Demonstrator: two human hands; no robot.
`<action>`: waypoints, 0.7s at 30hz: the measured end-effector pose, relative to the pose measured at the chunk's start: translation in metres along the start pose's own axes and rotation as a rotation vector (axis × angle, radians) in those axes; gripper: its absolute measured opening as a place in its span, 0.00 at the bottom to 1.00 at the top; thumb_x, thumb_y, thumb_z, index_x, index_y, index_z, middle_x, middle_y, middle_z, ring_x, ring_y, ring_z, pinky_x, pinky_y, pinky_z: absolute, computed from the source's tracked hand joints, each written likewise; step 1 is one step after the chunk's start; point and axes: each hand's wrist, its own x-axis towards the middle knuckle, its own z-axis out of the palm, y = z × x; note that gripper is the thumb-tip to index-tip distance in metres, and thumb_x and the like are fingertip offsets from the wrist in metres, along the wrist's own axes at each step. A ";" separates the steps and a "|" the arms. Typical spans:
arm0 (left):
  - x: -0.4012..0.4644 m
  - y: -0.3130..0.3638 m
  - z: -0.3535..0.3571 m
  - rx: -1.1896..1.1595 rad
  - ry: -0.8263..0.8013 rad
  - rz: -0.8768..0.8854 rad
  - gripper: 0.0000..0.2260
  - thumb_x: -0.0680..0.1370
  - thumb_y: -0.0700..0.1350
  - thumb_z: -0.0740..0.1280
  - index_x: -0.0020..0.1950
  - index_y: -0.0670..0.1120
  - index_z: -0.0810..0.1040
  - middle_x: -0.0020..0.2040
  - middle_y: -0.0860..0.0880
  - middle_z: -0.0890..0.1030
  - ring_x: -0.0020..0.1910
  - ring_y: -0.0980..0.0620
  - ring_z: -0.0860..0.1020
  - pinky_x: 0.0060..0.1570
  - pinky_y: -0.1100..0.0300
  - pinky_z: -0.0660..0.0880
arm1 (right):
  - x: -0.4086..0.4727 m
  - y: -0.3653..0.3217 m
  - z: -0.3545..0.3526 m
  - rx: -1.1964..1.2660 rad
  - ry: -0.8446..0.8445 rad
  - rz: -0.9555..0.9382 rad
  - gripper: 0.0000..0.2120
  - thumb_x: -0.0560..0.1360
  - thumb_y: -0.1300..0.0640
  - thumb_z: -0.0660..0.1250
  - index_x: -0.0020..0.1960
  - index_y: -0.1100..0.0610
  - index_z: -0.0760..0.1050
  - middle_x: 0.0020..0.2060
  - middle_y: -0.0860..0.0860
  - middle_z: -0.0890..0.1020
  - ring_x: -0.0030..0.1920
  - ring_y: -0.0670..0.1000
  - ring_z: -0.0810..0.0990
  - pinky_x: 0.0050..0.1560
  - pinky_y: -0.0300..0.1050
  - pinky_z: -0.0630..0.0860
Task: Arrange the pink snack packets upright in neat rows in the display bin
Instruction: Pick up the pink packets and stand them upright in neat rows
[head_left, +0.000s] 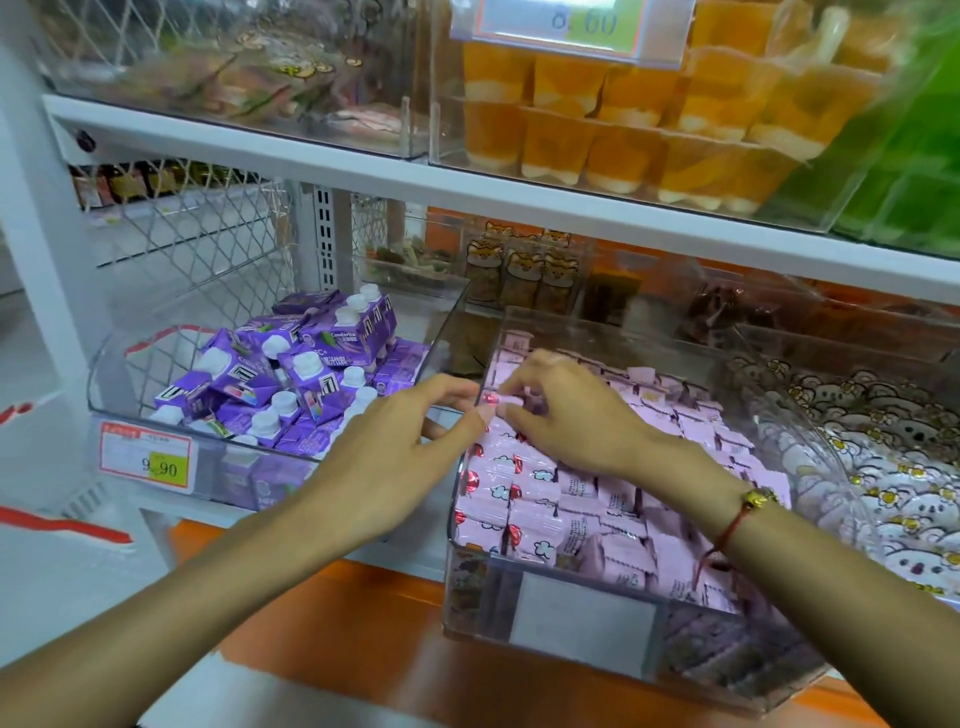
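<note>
A clear plastic display bin (582, 618) sits on the lower shelf, filled with several pink snack packets (535, 519) standing in rows. My right hand (566, 410) reaches over the bin's left side, its fingers curled and pinching a pink packet (501, 399) near the bin's left wall. My left hand (410, 441) comes in from the left, and its fingertips touch the same packet at the bin's edge. Packets under both hands are hidden.
A clear bin of purple drink cartons (291, 379) stands to the left with a 9.90 price tag (148, 460). A bin of white cartoon packets (893, 467) is on the right. The shelf above (467, 202) carries orange cups (623, 130).
</note>
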 end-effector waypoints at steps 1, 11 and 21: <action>0.000 0.000 0.000 -0.005 0.000 -0.001 0.04 0.75 0.58 0.63 0.49 0.64 0.74 0.46 0.68 0.80 0.38 0.66 0.78 0.43 0.60 0.72 | 0.002 0.001 0.002 0.004 -0.043 0.009 0.10 0.76 0.53 0.65 0.46 0.57 0.82 0.40 0.49 0.78 0.41 0.47 0.74 0.42 0.44 0.70; 0.000 0.002 0.003 -0.023 0.013 -0.011 0.04 0.77 0.56 0.64 0.51 0.61 0.74 0.49 0.68 0.79 0.41 0.65 0.78 0.49 0.58 0.74 | 0.027 0.001 -0.006 0.056 -0.251 0.123 0.06 0.71 0.59 0.70 0.47 0.54 0.84 0.43 0.47 0.85 0.45 0.46 0.80 0.50 0.45 0.77; -0.001 0.000 0.004 -0.002 0.021 -0.017 0.07 0.76 0.56 0.63 0.54 0.60 0.75 0.51 0.67 0.78 0.41 0.66 0.77 0.50 0.65 0.72 | 0.000 0.019 -0.034 0.242 -0.145 0.174 0.05 0.70 0.54 0.74 0.43 0.55 0.82 0.34 0.47 0.82 0.30 0.38 0.74 0.34 0.29 0.69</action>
